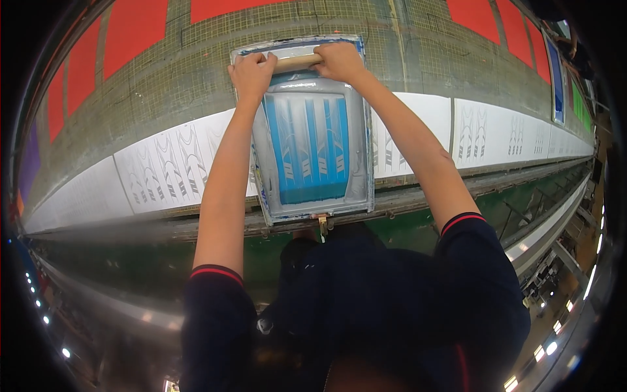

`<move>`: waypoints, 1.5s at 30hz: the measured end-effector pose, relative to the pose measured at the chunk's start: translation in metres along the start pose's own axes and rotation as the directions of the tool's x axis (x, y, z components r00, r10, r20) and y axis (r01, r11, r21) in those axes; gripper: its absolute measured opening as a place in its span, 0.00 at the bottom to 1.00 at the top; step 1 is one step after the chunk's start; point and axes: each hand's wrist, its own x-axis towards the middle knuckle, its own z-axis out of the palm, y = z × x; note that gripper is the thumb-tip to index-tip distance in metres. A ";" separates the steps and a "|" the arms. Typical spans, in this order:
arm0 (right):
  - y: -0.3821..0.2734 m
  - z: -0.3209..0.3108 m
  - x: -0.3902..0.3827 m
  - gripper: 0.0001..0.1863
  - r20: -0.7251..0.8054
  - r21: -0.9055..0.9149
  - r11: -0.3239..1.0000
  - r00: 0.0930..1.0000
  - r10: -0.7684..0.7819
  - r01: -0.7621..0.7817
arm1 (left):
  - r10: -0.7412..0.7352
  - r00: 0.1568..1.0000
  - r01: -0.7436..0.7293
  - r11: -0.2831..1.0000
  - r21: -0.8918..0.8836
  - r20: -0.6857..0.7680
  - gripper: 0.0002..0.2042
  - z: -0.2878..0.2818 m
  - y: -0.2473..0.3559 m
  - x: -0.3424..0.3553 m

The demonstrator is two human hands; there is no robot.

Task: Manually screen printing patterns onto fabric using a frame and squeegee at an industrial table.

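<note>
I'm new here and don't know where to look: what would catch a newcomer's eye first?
Probably the bright blue panel with pale stripes, inside a frame at the centre. At the frame's far end, the left hand and right hand grip a wooden bar. Vivid red sheets lie along the table's far side, while white sheets with grey patterns run out to both sides of the frame.

No wording can be read: white rectangular sheets [173, 160] bear grey letter-like motifs; a rectangular grey-bordered screen [356, 150] shows similar pale marks on its blue striped panel [311, 147], undecipherable.
</note>
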 end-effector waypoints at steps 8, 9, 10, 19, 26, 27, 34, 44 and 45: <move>-0.080 0.039 -0.170 0.14 -0.091 0.044 0.997 0.995 -0.052 0.056 | 0.108 0.994 -0.110 0.986 -0.121 -0.019 0.11 -0.020 -0.013 -0.180; -0.093 0.046 -0.195 0.14 -0.099 0.051 0.998 0.994 -0.040 0.045 | 0.118 0.993 -0.116 0.984 -0.133 0.010 0.11 -0.024 -0.016 -0.204; -0.104 0.052 -0.220 0.14 -0.065 0.049 0.999 0.998 -0.006 0.009 | 0.127 0.992 -0.127 0.982 -0.138 -0.006 0.11 -0.029 -0.019 -0.230; -0.203 0.076 -0.384 0.15 0.070 0.114 0.992 0.997 0.040 -0.047 | 0.218 0.957 -0.188 0.968 -0.166 0.191 0.10 -0.089 -0.023 -0.398; -0.110 0.047 -0.212 0.12 0.097 0.063 0.998 0.995 -0.005 -0.001 | 0.135 0.971 -0.129 0.991 -0.044 0.198 0.16 -0.062 -0.028 -0.224; -0.089 0.043 -0.171 0.11 0.051 0.058 0.998 0.999 0.008 -0.011 | 0.101 0.977 -0.103 0.995 -0.001 0.190 0.18 -0.051 -0.029 -0.179; -0.012 0.017 -0.004 0.16 -0.067 -0.036 0.999 0.998 -0.009 0.007 | -0.016 1.000 0.014 0.995 -0.095 -0.021 0.18 0.008 -0.032 -0.007; -0.118 0.063 -0.240 0.15 -0.020 0.024 1.000 1.000 0.010 -0.009 | 0.134 0.990 -0.136 0.915 -0.380 -0.031 0.08 -0.025 -0.024 -0.256; -0.132 0.068 -0.266 0.15 -0.094 0.032 0.999 0.995 -0.025 0.028 | 0.137 0.990 -0.138 0.914 -0.382 -0.030 0.08 -0.033 -0.024 -0.283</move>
